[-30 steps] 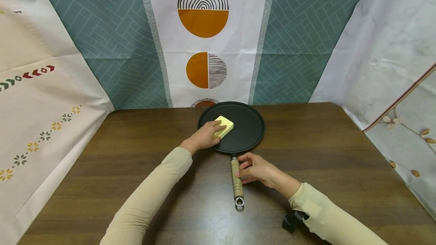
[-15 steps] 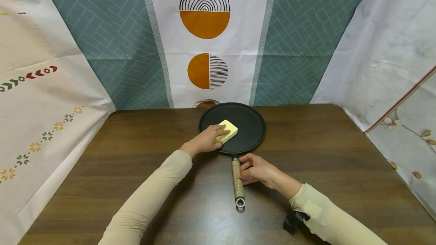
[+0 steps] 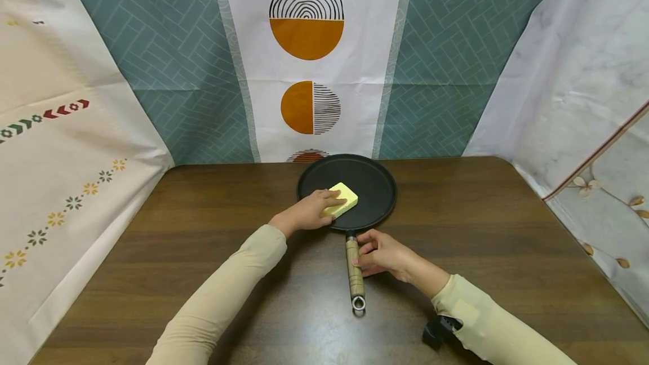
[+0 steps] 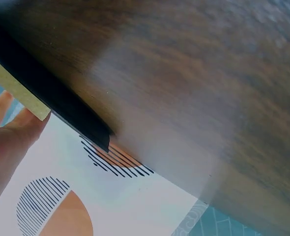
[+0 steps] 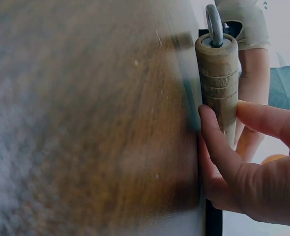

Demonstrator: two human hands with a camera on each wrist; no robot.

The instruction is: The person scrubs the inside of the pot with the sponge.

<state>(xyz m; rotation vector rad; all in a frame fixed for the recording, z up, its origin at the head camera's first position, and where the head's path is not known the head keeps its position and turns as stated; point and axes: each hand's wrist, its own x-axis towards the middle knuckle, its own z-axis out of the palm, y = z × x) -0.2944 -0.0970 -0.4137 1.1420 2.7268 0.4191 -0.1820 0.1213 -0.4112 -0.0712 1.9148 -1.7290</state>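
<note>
Yellow sponge (image 3: 348,190) pressed to black pan (image 3: 376,189), wooden handle (image 3: 356,279) pinched

The yellow sponge was set on the flat face of the black pan, left of its middle and toward the near rim. It was held by the left hand (image 3: 310,212), whose fingers were laid across its top, with the thumb brought to its near side. The wooden handle was pinched by the right hand (image 3: 387,256) between thumb and fingers, partway along its length; in the right wrist view, a fingertip was seen on its table side. The metal ring (image 3: 358,303) at its end was left untouched. The pan was rested on the wooden table (image 3: 192,241) near the far edge, with its handle pointed toward the person.

The step in hand was judged to be a wiping of the pan's face, steadied by the handle. How hard the sponge was pressed could not be told. For the next move, even pressure across the bare right side would be called for, with the handle kept gripped; if it were loosened, the pan could be turned or pushed by the stroke.
</note>
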